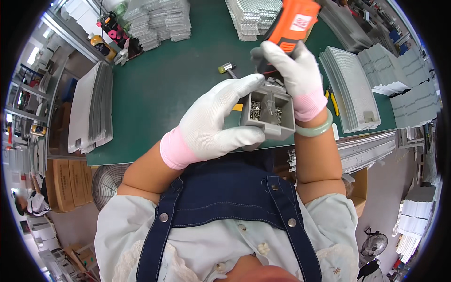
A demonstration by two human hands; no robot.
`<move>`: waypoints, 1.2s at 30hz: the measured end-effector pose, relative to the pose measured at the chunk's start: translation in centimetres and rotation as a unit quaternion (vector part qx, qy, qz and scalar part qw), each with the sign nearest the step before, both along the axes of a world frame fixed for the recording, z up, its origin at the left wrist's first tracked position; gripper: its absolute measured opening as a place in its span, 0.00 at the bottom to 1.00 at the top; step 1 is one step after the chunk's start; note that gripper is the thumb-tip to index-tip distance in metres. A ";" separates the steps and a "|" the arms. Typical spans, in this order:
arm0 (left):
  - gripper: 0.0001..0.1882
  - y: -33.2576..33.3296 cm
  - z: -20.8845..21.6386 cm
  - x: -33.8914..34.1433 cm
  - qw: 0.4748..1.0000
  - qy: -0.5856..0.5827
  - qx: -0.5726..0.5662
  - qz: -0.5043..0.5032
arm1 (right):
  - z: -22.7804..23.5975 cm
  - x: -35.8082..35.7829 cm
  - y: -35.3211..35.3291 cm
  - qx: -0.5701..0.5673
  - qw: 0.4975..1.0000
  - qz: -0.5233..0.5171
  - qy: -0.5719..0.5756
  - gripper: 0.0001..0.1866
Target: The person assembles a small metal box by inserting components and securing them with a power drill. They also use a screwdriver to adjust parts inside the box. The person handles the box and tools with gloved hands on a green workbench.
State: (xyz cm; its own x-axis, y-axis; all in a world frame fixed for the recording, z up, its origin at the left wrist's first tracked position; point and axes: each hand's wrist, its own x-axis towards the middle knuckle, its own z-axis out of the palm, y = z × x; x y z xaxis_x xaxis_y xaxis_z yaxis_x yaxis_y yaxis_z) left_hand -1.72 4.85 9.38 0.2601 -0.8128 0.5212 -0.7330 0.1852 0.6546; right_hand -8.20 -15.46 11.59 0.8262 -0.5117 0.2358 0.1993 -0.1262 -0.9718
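My left hand [211, 120], in a white glove with a pink cuff, grips the left side of a small grey parts bin [271, 129]. The thumb lies at the bin's near side and the fingers reach to its far edge. Loose screws [255, 110] lie in the bin's compartments, on both sides of a clear plastic piece [268, 107]. Beyond the bin, my gloved right hand [292, 70] is closed round an orange and black power tool [293, 23]. Its far end is cut off by the frame. My right wrist is beside the bin.
A small mallet [227, 68] and yellow-handled pliers [334, 102] lie on the green table [155, 101]. Stacked panels stand at the left [89, 110] and right [350, 91]. Silvery ribbed parts [159, 21] are piled at the back. A floor fan [105, 183] stands below left.
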 end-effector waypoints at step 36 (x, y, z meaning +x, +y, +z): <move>0.41 -1.7 -0.6 -0.9 0.998 -0.032 -0.027 -0.051 | 0.2 -2.1 -1.1 -0.056 0.994 -0.078 -0.046 0.18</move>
